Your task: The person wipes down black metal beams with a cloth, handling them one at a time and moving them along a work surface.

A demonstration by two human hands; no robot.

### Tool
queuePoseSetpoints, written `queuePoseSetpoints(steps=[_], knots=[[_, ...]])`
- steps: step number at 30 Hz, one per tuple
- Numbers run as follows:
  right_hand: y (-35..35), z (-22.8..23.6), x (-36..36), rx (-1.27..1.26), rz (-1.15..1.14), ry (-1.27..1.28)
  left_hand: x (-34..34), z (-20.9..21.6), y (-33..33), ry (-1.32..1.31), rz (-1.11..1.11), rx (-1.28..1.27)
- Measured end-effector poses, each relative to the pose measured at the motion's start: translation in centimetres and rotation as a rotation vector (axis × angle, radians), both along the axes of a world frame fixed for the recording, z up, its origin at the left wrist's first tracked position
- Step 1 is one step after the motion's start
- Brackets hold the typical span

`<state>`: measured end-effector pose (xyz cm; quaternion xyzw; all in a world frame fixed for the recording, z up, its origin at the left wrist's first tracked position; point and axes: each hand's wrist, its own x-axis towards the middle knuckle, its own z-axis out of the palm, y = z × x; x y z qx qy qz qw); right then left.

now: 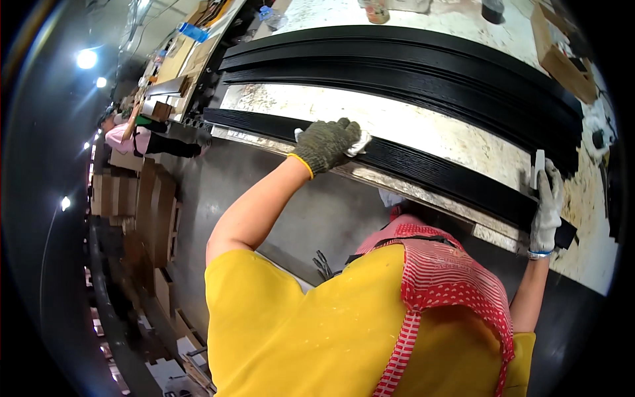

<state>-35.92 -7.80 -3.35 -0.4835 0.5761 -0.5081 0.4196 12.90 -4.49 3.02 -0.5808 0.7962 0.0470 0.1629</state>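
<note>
A long black board [436, 173] with a grained surface lies along the near edge of the worktable. My left hand [325, 144], in a dark green knit glove with a yellow cuff, is closed over a white cloth [360, 143] and presses it onto the board's top. Near the board's right end, my right hand [548, 212] wears a white glove and grips the board. Beside its fingers stands a pale grey flat piece [539, 169]; whether the hand holds it I cannot tell. Beyond lie several more black boards [397, 74], side by side.
The white worktable [284, 99] is stained. At the far right sits an open cardboard box [562, 53], near a dark cup [493, 10]. A jar [377, 12] stands at the back. Another person [132, 135] stands by a bench at left, near stacked brown boards [155, 212].
</note>
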Motion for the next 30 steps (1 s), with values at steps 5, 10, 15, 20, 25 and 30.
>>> queuePoseSetpoints(steps=[5, 10, 15, 20, 25, 30], knots=[[-1.4, 1.0, 0.1, 0.029, 0.04, 0.091, -0.6, -0.2, -0.1, 0.021, 0.063, -0.134], [0.3, 0.7, -0.3, -0.012, 0.075, 0.224, -0.3, 0.2, 0.9, -0.002, -0.01, -0.221], [2.6, -1.1, -1.3, -0.125, 0.085, 0.5, 0.1, -0.6, 2.0, -0.019, -0.029, -0.241], [4.0, -2.2, 1.1, 0.017, 0.037, 0.224, -0.1, 1.4, 2.7, -0.019, 0.024, -0.023], [4.8, -6.5, 0.0, -0.056, -0.121, -0.026, 1.7, 5.4, 3.0, 0.012, 0.29, -0.028], [4.3, -4.9, -0.8, -0.054, -0.098, 0.043, 2.0, -0.3, 2.8, -0.087, 0.201, 0.07]])
